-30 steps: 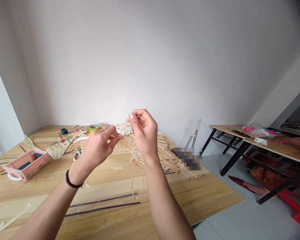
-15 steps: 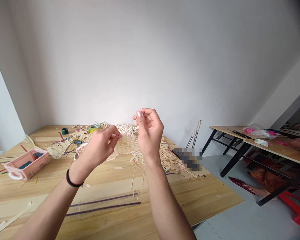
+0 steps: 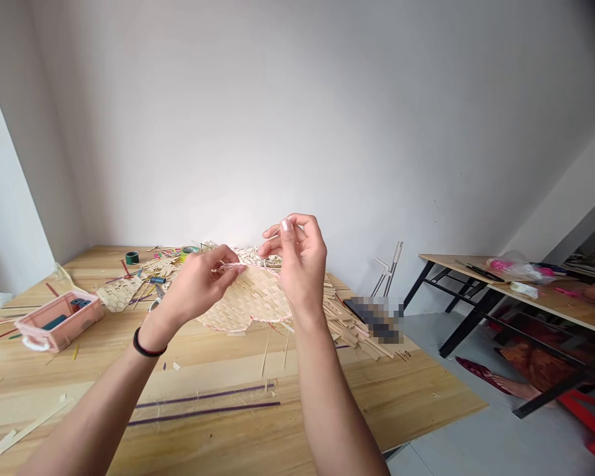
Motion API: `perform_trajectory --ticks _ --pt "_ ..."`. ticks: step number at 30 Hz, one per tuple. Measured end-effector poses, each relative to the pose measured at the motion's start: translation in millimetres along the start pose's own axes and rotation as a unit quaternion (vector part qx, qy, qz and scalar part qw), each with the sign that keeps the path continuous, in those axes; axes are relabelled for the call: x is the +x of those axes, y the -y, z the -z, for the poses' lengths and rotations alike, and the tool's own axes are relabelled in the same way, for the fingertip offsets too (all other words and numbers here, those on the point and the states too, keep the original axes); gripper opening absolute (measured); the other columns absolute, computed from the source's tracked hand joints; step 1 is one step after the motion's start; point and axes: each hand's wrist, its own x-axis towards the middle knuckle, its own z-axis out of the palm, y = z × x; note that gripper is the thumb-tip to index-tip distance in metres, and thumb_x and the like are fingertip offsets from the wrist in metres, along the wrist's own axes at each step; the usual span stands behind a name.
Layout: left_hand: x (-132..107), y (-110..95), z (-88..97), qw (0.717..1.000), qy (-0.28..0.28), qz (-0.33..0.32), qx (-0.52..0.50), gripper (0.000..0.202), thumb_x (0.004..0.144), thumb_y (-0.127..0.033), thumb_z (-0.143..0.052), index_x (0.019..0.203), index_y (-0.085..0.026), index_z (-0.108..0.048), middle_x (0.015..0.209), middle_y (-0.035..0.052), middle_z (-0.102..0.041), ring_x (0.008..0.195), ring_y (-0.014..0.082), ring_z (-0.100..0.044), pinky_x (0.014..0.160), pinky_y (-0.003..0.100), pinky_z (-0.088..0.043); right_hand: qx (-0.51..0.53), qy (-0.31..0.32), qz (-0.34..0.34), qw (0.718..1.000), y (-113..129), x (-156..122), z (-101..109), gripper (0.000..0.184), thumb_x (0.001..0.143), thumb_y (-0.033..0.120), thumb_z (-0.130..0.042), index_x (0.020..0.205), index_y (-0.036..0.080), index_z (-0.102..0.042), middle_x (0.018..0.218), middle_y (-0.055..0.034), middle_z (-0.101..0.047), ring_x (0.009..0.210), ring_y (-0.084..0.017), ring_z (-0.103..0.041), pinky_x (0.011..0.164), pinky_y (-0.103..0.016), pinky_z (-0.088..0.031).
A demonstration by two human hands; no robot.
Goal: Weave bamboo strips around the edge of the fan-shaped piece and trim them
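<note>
2 hands: both raised above the surface, close together, not touching.
Left hand: fingers pinched on the near top edge of the mat; black band on the wrist.
Right hand: thumb and fingertips pressed together just above the mat's edge; what they pinch is too fine to tell.
Mat: woven, pale, pink-trimmed, held tilted up off the surface between the hands.
Strips: loose pile behind and right of the mat.
Pink tray: far left.
Tape roll: back left.
</note>
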Motion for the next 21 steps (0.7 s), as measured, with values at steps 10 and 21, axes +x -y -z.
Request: perform_trajectory --ticks 10,21 --pt "1.7 5.2 6.4 0.999 -0.038 0.015 -0.013 0.024 0.102 -0.045 -0.061 0.097 -0.022 -0.068 0.092 0.0049 -0.080 0.072 0.0195 -0.078 0.067 0.030 -0.063 0.006 0.068 0.006 0.998 0.1 1.8 5.7 0.016 0.104 0.038 -0.067 0.106 0.023 -0.060 0.091 -0.0001 -0.071 0.075 -0.013 -0.073 0.077 -0.032 -0.064" --pt "1.5 1.7 15.0 0.983 -0.174 0.058 -0.020 0.020 0.099 -0.040 -0.067 0.093 -0.022 -0.065 0.085 0.0043 -0.078 0.079 0.0221 -0.082 0.060 0.026 -0.058 -0.019 0.173 -0.024 0.985 3.4 -10.6 -15.2 0.007 0.100 0.031 -0.067 0.101 0.024 -0.066 0.103 -0.0026 -0.076 0.079 -0.015 -0.073 0.078 -0.034 -0.064"
